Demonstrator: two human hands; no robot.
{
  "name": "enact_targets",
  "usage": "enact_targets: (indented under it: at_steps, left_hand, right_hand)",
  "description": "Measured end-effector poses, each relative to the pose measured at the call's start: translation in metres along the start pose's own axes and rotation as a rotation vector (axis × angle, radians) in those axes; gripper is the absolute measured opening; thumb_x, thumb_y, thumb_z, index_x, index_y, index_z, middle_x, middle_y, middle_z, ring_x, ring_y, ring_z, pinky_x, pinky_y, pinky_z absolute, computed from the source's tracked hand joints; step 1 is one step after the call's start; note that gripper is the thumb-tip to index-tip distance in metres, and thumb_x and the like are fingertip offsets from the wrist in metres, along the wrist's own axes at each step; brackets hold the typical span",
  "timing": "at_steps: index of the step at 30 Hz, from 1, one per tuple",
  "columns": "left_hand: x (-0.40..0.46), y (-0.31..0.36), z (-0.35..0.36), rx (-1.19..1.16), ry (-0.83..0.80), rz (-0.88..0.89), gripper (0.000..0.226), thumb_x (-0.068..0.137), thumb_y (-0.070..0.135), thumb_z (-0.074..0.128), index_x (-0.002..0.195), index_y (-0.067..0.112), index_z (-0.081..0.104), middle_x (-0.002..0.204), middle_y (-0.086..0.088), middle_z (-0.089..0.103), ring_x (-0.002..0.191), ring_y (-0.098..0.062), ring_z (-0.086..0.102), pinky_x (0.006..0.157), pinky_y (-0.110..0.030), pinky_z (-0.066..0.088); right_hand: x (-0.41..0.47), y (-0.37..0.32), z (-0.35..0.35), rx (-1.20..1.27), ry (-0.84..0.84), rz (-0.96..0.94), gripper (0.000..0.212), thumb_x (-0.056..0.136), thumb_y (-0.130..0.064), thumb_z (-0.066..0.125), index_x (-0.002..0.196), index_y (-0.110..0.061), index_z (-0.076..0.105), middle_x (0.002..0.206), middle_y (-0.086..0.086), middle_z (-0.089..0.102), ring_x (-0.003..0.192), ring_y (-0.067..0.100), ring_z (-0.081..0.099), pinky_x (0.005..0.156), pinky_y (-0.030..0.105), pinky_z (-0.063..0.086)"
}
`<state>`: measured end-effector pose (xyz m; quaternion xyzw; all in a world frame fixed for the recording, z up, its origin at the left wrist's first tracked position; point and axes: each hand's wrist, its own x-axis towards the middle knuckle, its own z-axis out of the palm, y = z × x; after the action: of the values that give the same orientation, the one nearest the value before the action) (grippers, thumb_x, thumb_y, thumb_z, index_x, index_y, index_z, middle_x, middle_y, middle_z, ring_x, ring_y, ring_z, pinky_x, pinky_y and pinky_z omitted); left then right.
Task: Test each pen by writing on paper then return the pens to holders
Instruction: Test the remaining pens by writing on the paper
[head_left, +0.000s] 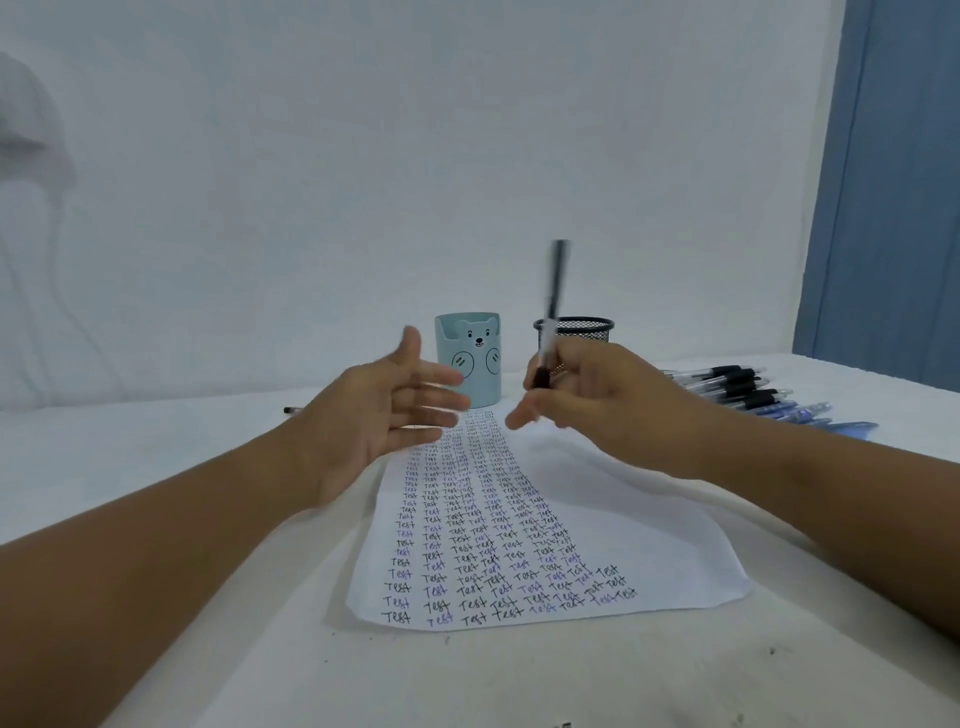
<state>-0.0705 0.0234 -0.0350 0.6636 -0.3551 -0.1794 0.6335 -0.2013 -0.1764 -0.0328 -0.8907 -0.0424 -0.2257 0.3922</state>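
My right hand (597, 400) grips a black pen (551, 312) that stands nearly upright and blurred, above the far end of the paper. My left hand (384, 410) hovers open beside it, fingers spread and pointing right, holding nothing. Under both hands lies a white sheet of paper (649, 519) covered with rows of the word "Test" in black and blue ink. Behind the hands stand two holders: a light blue bear-faced cup (470, 364) and a black mesh cup (576, 328), partly hidden by my right hand.
A heap of several black and blue pens (748, 392) lies on the white table at the right. One dark pen (293, 410) lies at the left behind my left wrist. A white wall rises behind; a blue curtain (893, 208) hangs at the right.
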Motion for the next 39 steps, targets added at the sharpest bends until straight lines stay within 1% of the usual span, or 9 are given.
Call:
enact_targets:
  at_steps: [2, 5, 7, 10, 14, 20, 24, 33, 39]
  left_hand:
    - [-0.003, -0.007, 0.001, 0.261, -0.030, 0.040, 0.048, 0.079, 0.053, 0.061, 0.103, 0.015, 0.076, 0.105, -0.003, 0.077, 0.108, -0.022, 0.069, 0.099, -0.039, 0.052]
    - [-0.006, -0.013, -0.004, 0.713, -0.122, 0.046, 0.035, 0.070, 0.060, 0.075, 0.098, 0.039, 0.076, 0.110, 0.014, 0.072, 0.107, -0.005, 0.065, 0.098, -0.030, 0.047]
    - [-0.005, -0.013, -0.006, 0.875, -0.143, 0.033, 0.036, 0.068, 0.066, 0.075, 0.101, 0.051, 0.071, 0.117, 0.023, 0.064, 0.112, 0.002, 0.057, 0.105, -0.032, 0.043]
    - [-0.002, -0.014, -0.006, 0.880, -0.149, 0.034, 0.044, 0.064, 0.071, 0.073, 0.104, 0.054, 0.068, 0.120, 0.023, 0.061, 0.114, 0.003, 0.054, 0.108, -0.037, 0.042]
    - [0.001, -0.015, -0.008, 0.905, -0.168, 0.031, 0.054, 0.057, 0.080, 0.068, 0.106, 0.058, 0.066, 0.125, 0.023, 0.059, 0.118, 0.002, 0.052, 0.110, -0.037, 0.041]
    - [0.001, -0.012, -0.008, 0.916, -0.181, 0.028, 0.050, 0.057, 0.078, 0.068, 0.104, 0.060, 0.066, 0.127, 0.024, 0.059, 0.118, 0.003, 0.053, 0.109, -0.033, 0.040]
    - [-0.001, -0.010, -0.004, 0.909, -0.188, 0.024, 0.043, 0.059, 0.072, 0.068, 0.100, 0.060, 0.067, 0.125, 0.023, 0.060, 0.113, 0.012, 0.049, 0.099, -0.026, 0.038]
    - [-0.001, -0.009, -0.003, 0.921, -0.186, 0.039, 0.042, 0.060, 0.071, 0.069, 0.100, 0.057, 0.069, 0.123, 0.025, 0.062, 0.116, 0.009, 0.051, 0.105, -0.028, 0.039]
    - [-0.001, -0.010, -0.003, 0.915, -0.199, 0.049, 0.036, 0.066, 0.064, 0.072, 0.100, 0.051, 0.071, 0.120, 0.028, 0.062, 0.113, 0.013, 0.050, 0.094, -0.014, 0.038]
  right_hand:
    - [-0.004, -0.004, -0.001, 0.164, -0.029, 0.009, 0.019, 0.086, -0.018, 0.078, 0.089, -0.006, 0.064, 0.082, 0.004, 0.073, 0.082, 0.034, 0.063, 0.071, 0.041, 0.049]
    - [-0.012, -0.011, -0.005, 0.338, -0.138, 0.092, 0.013, 0.076, -0.016, 0.072, 0.077, -0.009, 0.061, 0.065, 0.012, 0.055, 0.054, 0.022, 0.046, 0.049, 0.028, 0.036]
    - [-0.016, -0.015, -0.008, 0.454, -0.237, 0.170, 0.006, 0.074, -0.009, 0.064, 0.073, -0.013, 0.060, 0.063, 0.012, 0.056, 0.046, 0.019, 0.043, 0.044, 0.022, 0.032]
    - [-0.022, -0.019, -0.008, 0.458, -0.342, 0.205, 0.009, 0.074, -0.011, 0.062, 0.067, -0.015, 0.059, 0.063, 0.014, 0.056, 0.045, 0.019, 0.040, 0.043, 0.020, 0.024]
    - [-0.039, -0.017, 0.000, 0.330, -0.313, 0.160, 0.040, 0.079, -0.025, 0.083, 0.065, -0.004, 0.052, 0.052, 0.009, 0.046, 0.042, 0.018, 0.034, 0.042, 0.022, 0.023]
    - [-0.056, -0.018, -0.002, 0.179, -0.201, 0.061, 0.041, 0.078, -0.026, 0.081, 0.056, -0.007, 0.052, 0.051, 0.012, 0.059, 0.046, 0.020, 0.054, 0.049, 0.025, 0.044]
    - [-0.056, -0.012, 0.000, 0.067, -0.184, 0.075, 0.047, 0.085, -0.008, 0.075, 0.051, -0.015, 0.044, 0.049, 0.006, 0.057, 0.047, 0.016, 0.053, 0.054, 0.028, 0.043]
    - [-0.057, -0.013, 0.001, -0.003, -0.183, 0.054, 0.043, 0.087, -0.009, 0.071, 0.054, -0.015, 0.045, 0.052, 0.007, 0.059, 0.049, 0.014, 0.053, 0.054, 0.032, 0.044]
    - [-0.057, -0.013, 0.001, 0.034, -0.190, 0.077, 0.044, 0.088, -0.013, 0.073, 0.054, -0.015, 0.046, 0.051, 0.004, 0.059, 0.048, 0.011, 0.052, 0.053, 0.025, 0.043]
